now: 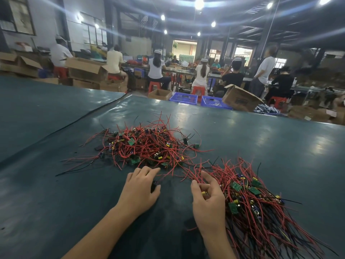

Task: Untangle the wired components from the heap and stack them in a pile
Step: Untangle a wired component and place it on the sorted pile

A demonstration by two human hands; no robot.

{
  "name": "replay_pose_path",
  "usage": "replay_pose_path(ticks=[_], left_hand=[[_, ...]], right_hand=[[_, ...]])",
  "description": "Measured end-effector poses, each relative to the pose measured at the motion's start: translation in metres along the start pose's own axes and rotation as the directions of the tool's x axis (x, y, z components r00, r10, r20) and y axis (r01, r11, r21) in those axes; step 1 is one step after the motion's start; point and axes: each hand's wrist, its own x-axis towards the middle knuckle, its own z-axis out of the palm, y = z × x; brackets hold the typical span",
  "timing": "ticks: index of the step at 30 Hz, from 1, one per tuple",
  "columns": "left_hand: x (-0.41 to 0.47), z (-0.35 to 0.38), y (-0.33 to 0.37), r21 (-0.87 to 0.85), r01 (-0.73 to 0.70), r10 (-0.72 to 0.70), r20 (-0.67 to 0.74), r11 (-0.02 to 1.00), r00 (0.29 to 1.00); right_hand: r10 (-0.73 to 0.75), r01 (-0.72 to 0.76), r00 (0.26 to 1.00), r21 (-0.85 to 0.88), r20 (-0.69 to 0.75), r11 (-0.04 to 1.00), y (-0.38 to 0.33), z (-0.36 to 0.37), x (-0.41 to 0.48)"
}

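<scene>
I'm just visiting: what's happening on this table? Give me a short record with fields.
Place: workshop, dark green table
Tangled heap: red and black wires with small green boards, mid-table
Sorted pile: wires lying roughly aligned, at the right
Left hand: at the heap's near edge, over a small dark part; grip unclear
Right hand: pinches a wired component with a yellow part, beside the pile
Background: seated workers, cardboard boxes, blue crates

On the tabletop [261,137] the heap [147,146] lies before us in the middle, with the pile [257,199] to its right and nearer to us. Our left hand [139,189] rests just before the heap. Our right hand [207,200] sits at the pile's left edge, pinching a component [204,192]. Crates [183,98] and a box [240,99] stand behind the tabletop.
</scene>
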Motion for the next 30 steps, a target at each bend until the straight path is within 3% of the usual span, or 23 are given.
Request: replay_pose_path(ticks=[4, 7, 10, 15, 19, 22, 26, 30], left_hand=[[0.000, -0.003, 0.001, -0.220, 0.023, -0.015, 0.039, 0.975, 0.999], [-0.002, -0.007, 0.008, -0.369, 0.009, -0.029, -0.050, 0.930, 0.998], [-0.005, -0.015, 0.024, -0.430, -0.105, 0.014, -0.211, 0.897, 0.977], [-0.017, -0.021, 0.054, -0.441, -0.374, 0.221, -0.359, 0.816, 0.907], [-0.019, -0.021, 0.061, -0.486, -0.457, 0.256, -0.424, 0.745, 0.869], [-0.021, -0.022, 0.061, -0.633, -0.372, 0.134, -0.391, 0.679, 0.911], [-0.022, -0.018, 0.064, -0.896, -0.068, -0.091, -0.120, 0.438, 0.989], [-0.019, -0.018, 0.063, -0.875, 0.018, -0.090, -0.030, 0.484, 0.995]], right_hand=[[0.001, -0.001, 1.000, -0.018, 0.031, 1.000, -0.001, 0.001, -0.002], [-0.005, 0.007, 0.998, -0.031, 0.058, 0.999, -0.002, 0.002, -0.003], [-0.020, 0.026, 0.994, -0.064, 0.104, 0.998, -0.005, 0.001, -0.005], [-0.038, 0.062, 0.967, -0.088, 0.253, 0.994, -0.014, 0.003, -0.012], [-0.081, 0.076, 0.975, 0.032, 0.208, 0.997, -0.020, 0.004, -0.013], [-0.103, 0.101, 0.977, 0.023, 0.186, 0.995, -0.022, 0.003, -0.013], [-0.137, 0.145, 0.975, -0.039, 0.174, 0.989, -0.019, 0.003, -0.013], [-0.153, 0.177, 0.968, -0.108, 0.200, 0.978, -0.013, 0.002, -0.010]])
